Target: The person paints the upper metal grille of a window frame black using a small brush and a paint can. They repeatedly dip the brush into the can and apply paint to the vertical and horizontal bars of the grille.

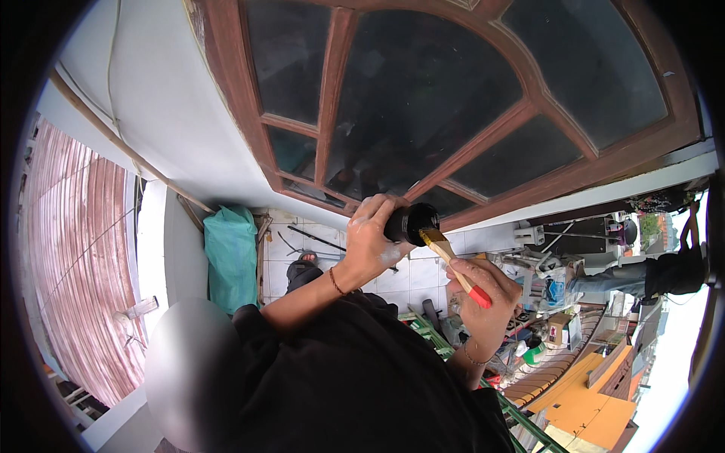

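Head view, left hand: the left hand (pixel 371 234) has its grip wrapped around a black cup (pixel 402 224); pale smears mark the fingers, and a dark bracelet (pixel 336 281) circles the wrist.
Head view, black cup: held tilted, its mouth turned toward the right hand, just below the lower edge of the window frame (pixel 337 72).
Head view, right hand: the right hand (pixel 483 287) has its grip pinching a paintbrush (pixel 445 253) between thumb and fingers; a thin bracelet (pixel 476 359) sits at the wrist.
Head view, paintbrush: wooden handle with a red end, slanting up and left; the dark yellowish bristles are at the cup's rim, though how far they reach inside cannot be told.
Head view, window: reddish-brown wood dividing dark glass panes (pixel 430 90), one with a curved top, set beside a white wall (pixel 174 98).
Head view, below the hands: white floor tiles (pixel 421 273), a sandalled foot (pixel 307 258) and a dark rod (pixel 317 238).
Head view, left side: a teal sack (pixel 230 253) stands near a long pole (pixel 113 134); farther out lies a ribbed reddish roof (pixel 83 249).
Head view, right side: a green ladder (pixel 532 429) and mixed clutter, well apart from the window.
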### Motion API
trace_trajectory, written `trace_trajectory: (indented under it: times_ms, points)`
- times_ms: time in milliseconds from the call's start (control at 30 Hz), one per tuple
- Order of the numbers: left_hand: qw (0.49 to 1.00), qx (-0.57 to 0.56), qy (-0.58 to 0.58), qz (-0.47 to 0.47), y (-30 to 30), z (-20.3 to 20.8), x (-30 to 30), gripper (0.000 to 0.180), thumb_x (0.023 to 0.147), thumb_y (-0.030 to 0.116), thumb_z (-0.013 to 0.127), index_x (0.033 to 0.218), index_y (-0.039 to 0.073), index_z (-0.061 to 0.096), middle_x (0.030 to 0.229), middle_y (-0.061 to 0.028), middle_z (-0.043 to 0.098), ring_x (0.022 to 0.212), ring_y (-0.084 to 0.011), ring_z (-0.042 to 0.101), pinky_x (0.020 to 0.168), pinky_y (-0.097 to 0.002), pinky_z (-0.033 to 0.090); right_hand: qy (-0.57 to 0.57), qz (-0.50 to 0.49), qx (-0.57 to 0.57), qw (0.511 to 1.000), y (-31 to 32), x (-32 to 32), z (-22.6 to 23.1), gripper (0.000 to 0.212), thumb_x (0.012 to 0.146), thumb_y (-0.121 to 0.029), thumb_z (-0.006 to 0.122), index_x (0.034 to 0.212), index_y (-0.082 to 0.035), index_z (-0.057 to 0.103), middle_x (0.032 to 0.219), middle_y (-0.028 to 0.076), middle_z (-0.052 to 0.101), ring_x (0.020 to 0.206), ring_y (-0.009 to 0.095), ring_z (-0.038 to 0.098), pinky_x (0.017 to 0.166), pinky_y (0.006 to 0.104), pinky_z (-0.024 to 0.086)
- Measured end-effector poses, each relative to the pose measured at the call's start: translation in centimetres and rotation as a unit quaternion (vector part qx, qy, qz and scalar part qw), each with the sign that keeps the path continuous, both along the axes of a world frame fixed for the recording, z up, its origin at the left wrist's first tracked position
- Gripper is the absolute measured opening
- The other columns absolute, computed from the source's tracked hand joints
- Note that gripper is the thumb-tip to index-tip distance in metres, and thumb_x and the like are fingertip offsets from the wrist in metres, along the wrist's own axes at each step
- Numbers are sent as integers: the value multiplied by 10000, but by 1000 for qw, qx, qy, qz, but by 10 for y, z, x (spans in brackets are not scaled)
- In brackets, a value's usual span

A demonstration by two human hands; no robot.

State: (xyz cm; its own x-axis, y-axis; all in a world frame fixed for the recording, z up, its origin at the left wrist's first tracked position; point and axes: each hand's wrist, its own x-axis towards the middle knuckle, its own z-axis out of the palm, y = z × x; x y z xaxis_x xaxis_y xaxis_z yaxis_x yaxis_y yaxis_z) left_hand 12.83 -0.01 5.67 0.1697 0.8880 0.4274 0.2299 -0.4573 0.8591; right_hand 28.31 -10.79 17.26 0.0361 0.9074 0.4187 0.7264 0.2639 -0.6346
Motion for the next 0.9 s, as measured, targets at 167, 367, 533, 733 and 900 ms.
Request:
trace_trajectory:
  times_ms: [167, 367, 533, 733, 900]
  points:
    - [1000, 2, -4, 5, 3, 1, -5, 495, 609, 134, 878, 1063, 71, 692, 1040, -91, 669, 1003, -343, 644, 862, -430, 534, -67, 41, 23, 997, 8, -3, 17, 288, 684, 35, 831, 936, -41, 716, 865, 112, 703, 734, 281, 702, 621, 373, 551]
    - [1000, 8, 7, -11, 3, 3, -11, 489, 624, 147, 879, 1064, 51, 691, 1049, -111, 666, 1004, -347, 643, 870, -436, 532, -148, 51, 45, 987, 15, -7, 33, 221, 746, 1, 796, 931, -32, 680, 875, 105, 681, 749, 294, 685, 652, 378, 547]
    - [999, 1, 1, -38, 4, 5, -16, 522, 624, 163, 883, 1086, 30, 680, 1052, -128, 665, 1012, -361, 644, 879, -434, 524, -203, 73, 33, 976, 16, -14, 50, 228, 766, 1, 776, 965, -35, 671, 918, 91, 668, 772, 278, 679, 656, 381, 545]
    - [1000, -2, -26, -11, 12, 13, -13, 536, 597, 207, 953, 1033, 30, 697, 983, -115, 682, 934, -330, 667, 819, -422, 537, -412, 114, 0, 904, 12, -25, 70, 287, 757, -72, 729, 1039, -85, 681, 1061, 45, 612, 974, 186, 663, 795, 321, 589]
    - [999, -3, -36, -32, 26, 23, -17, 545, 590, 174, 957, 1033, 0, 692, 981, -133, 693, 929, -324, 683, 822, -402, 544, -468, 99, 33, 878, 12, -36, 74, 256, 814, -106, 728, 1070, -114, 707, 1027, 20, 616, 908, 177, 659, 781, 329, 565]
